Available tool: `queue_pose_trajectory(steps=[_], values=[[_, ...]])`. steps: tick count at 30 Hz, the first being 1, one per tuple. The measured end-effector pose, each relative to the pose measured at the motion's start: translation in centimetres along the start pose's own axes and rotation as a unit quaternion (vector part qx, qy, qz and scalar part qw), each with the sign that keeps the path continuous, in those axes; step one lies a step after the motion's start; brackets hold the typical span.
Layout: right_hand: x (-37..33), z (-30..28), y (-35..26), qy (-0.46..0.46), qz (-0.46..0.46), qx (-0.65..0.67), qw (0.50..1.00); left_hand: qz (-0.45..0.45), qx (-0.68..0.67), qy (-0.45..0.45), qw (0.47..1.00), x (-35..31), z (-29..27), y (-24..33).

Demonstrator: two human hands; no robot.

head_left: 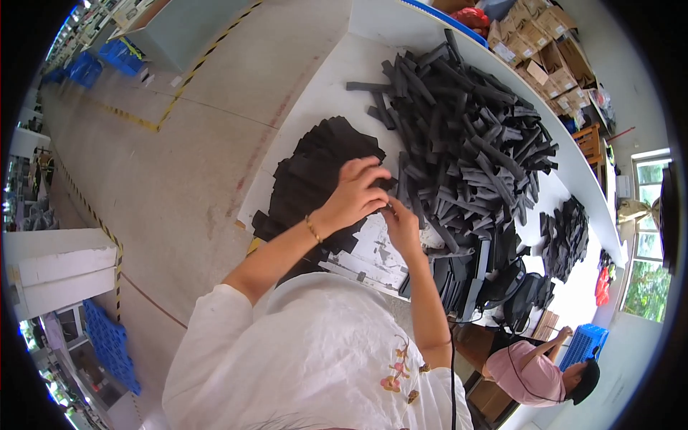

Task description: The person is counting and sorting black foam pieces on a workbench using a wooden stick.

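Note:
My left hand, a beaded bracelet at its wrist, is over the right edge of a fanned stack of flat black pieces. Its fingers are bent and apart, slightly blurred. Close by on the right, my right hand is closed in a pinch, its fingertips nearly meeting those of the left. A small dark strip shows between the hands; its far end is hidden. Just beyond, a large heap of loose black strips, some rolled or folded lengthwise, covers much of the white table.
Black folded pieces and a black bag lie to my right. Farther along is a smaller black pile. A co-worker in a pink shirt sits near a blue crate. Cardboard boxes stand behind the table's raised edge.

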State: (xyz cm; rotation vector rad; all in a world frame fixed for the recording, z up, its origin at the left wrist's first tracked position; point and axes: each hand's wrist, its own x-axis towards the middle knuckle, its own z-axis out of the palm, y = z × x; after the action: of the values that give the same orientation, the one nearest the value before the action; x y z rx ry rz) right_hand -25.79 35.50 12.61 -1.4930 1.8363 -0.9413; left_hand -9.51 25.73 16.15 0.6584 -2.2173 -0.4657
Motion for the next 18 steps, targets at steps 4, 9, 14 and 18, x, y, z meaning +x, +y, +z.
queue_pose_trajectory(steps=[4, 9, 14, 18], values=[[-1.5, 2.0, -0.6, -0.074, 0.105, 0.135, 0.982, -0.381, -0.455, 0.279, 0.754, -2.8, -1.3, -2.3], [-2.0, 6.3, -1.9, 0.013, 0.035, 0.067, 0.997, -0.455, -0.715, 0.225, 0.481, -5.6, 3.2, 0.1], [-3.4, 7.8, -3.8, 0.089, 0.032, 0.047, 0.994, -0.497, -0.688, 0.283, 0.446, -5.1, 2.5, 0.9], [-6.2, 6.9, -3.7, 0.040, 0.068, 0.008, 0.997, -0.512, -0.650, 0.308, 0.470, -3.5, 1.2, -0.3]])
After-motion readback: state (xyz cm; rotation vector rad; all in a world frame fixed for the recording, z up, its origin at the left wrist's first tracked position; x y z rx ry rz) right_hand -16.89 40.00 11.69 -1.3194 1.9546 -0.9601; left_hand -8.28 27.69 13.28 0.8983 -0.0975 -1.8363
